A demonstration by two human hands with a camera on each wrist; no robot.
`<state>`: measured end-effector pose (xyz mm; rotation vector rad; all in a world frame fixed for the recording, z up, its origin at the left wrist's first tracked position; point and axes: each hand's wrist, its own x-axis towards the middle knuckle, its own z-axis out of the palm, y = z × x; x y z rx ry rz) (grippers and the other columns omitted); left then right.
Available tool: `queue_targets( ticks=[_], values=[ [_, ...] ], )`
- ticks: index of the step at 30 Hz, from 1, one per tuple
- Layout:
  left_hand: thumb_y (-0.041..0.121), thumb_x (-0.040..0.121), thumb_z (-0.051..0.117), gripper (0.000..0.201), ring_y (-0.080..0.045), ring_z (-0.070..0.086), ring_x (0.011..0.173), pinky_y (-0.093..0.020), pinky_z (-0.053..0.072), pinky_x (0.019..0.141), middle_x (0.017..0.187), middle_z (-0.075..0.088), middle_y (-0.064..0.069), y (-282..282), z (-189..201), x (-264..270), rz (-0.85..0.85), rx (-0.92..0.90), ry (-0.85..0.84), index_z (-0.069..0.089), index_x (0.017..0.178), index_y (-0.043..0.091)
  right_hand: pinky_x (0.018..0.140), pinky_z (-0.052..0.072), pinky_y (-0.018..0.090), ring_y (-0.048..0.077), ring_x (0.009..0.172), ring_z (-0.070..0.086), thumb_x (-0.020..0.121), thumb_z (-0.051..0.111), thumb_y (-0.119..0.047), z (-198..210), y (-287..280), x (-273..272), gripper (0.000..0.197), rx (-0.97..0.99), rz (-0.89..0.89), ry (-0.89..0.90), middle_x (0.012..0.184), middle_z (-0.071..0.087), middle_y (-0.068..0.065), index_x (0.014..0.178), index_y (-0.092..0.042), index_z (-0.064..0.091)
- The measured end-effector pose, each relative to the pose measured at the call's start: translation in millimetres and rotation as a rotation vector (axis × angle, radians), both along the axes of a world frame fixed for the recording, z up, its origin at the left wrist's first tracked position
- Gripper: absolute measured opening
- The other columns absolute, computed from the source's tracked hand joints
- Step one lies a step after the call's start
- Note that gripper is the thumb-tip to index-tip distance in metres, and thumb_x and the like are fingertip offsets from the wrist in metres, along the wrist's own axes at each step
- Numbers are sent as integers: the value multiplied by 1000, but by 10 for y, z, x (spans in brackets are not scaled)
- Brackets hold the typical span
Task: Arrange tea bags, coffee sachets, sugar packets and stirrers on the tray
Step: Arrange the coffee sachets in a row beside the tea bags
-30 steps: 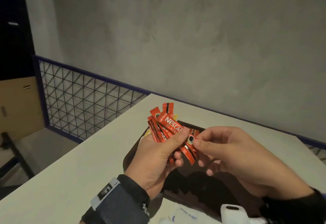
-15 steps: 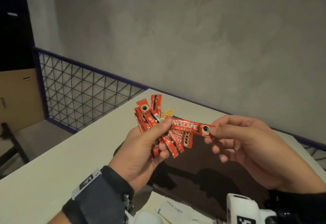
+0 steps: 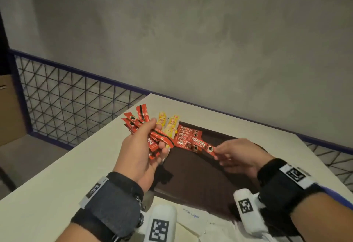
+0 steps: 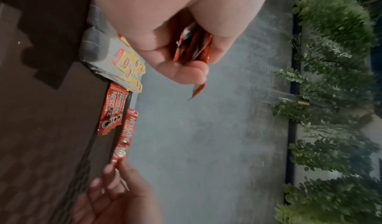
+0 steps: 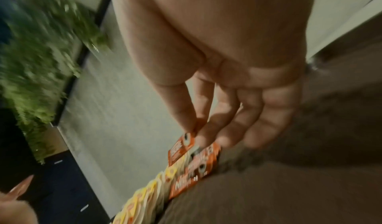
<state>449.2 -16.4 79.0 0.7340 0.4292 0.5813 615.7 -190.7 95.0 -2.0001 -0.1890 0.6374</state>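
Tea bags [image 3: 170, 127] and some sachets [image 3: 186, 136] already line the tray [image 3: 200, 175] mid-frame; the right hand [image 3: 238, 154] pinches another above them, the left hand [image 3: 141, 150] clasps a bunch [image 3: 139, 123], sugar packets [image 3: 191, 217] wait at the bottom edge.

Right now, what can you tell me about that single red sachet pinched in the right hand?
The single coffee sachet is a slim red foil-like stick, printed NESCAFE in white with a small cup picture near one end. The right hand pinches that end between thumb and fingertip. It lies nearly flat, its far end over the row of red sachets already on the dark tray.
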Motion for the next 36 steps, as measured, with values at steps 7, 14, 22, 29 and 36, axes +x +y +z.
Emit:
queue_targets(
  ticks=[7,14,22,29,36],
  values=[
    [44,97,65,32,-24,73,66,-31,57,54,72,72,-8,-8,51,-23,-3,50,-49,65,89,13,82,46,34,16,81,64,94,69,-16,2,229,135,15,-261,101,23,87,78,3,105,-10,76],
    [49,94,67,34,-14,63,52,-28,54,49,64,63,-1,-9,69,-22,4,7,-54,65,94,15,80,42,34,13,76,62,93,71,-22,-13,404,281,16,-413,219,39,90,79,0,104,-11,77],
    [49,93,68,32,-14,62,53,-29,54,51,65,63,-1,-50,13,7,-25,38,-57,66,90,17,76,40,32,11,70,63,89,76,-28,-89,491,425,32,-424,179,36,96,80,1,115,-9,75],
    [57,89,66,43,-15,69,54,-26,51,41,71,72,-3,-67,10,17,-48,52,11,68,100,16,69,39,29,9,65,62,90,76,-30,-122,516,436,33,-434,168,4,95,80,0,116,-10,74],
    [52,85,73,42,-21,77,68,-25,51,39,81,78,-8,-101,14,9,-67,69,89,70,107,16,64,36,27,9,62,60,90,76,-31,-154,521,462,31,-415,162,-1,91,80,0,114,-11,75]
  ],
)
